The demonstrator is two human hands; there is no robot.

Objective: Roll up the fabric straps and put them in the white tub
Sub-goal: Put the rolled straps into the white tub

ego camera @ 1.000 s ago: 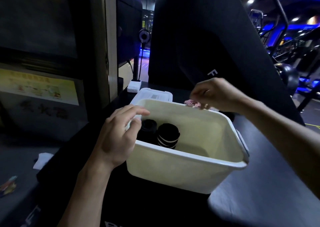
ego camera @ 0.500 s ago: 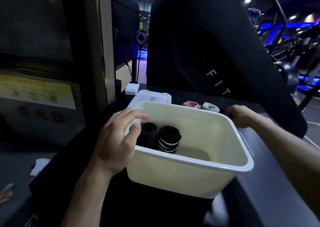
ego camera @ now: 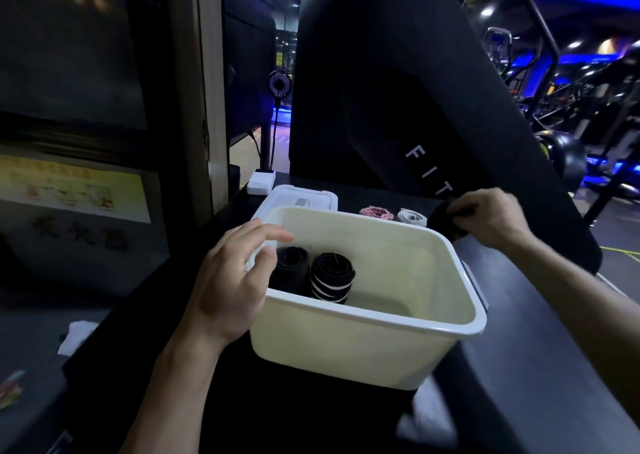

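The person's right hand [ego camera: 491,219] has its fingers curled round a dark fabric strap [ego camera: 446,223], apparently rolled, which sits just past the far right corner of the cream-white plastic tub [ego camera: 363,336] on the black bench [ego camera: 519,367]. That corner rim lies between the held strap and the tub's hollow, so the coming move most likely turns on lifting the strap over the rim and bringing it toward the person and leftward; the right hand is plainly the nearer one for it. Which way the held strap's roll axis runs cannot be told, as it is dark against a dark ground and partly covered by fingers. The left hand [ego camera: 230,280] hovers over the tub's near left corner with fingers loosely spread, gripping nothing; whether it touches the rim is unclear. Inside, against the left wall, a plain black rolled strap [ego camera: 291,268] and a black rolled strap with white stripes [ego camera: 330,277] lean side by side, their roll ends tilted up. Beyond the far rim wait a pink rolled strap [ego camera: 375,211] and a grey-white rolled strap [ego camera: 412,217], lying flat with spiral ends upward, just beside the held one.
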